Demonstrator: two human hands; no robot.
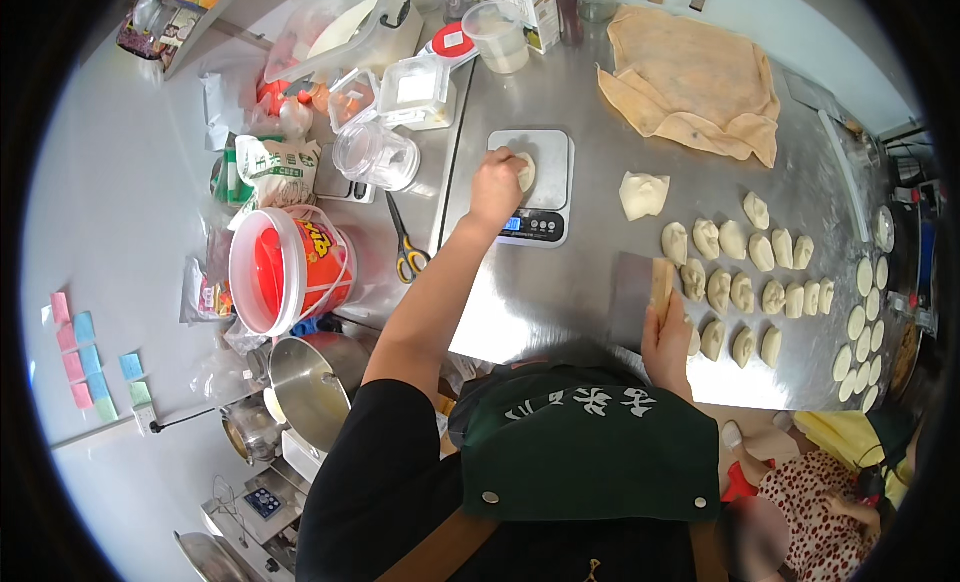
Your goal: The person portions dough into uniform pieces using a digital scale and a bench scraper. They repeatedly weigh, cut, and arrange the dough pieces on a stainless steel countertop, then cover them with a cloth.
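At the digital kitchen scale (551,162), the fingers of my left hand (497,183) are curled on a pale piece of dough (528,174) over the steel plate. The scale's display is lit. My right hand (667,349) grips the wooden handle (661,283) of a dough scraper, whose flat metal blade (630,293) points left over the steel table (585,282). A larger lump of dough (644,195) lies right of the scale. Several cut dough pieces (718,291) sit in uneven rows beyond the scraper, one partly hidden by my right hand.
Scissors (409,255), a red-labelled bucket (300,270) and a clear jar (379,156) stand left. A tan cloth (694,79) covers something at the back. Flattened dough rounds (862,342) lie far right. Another person (817,507) is at lower right.
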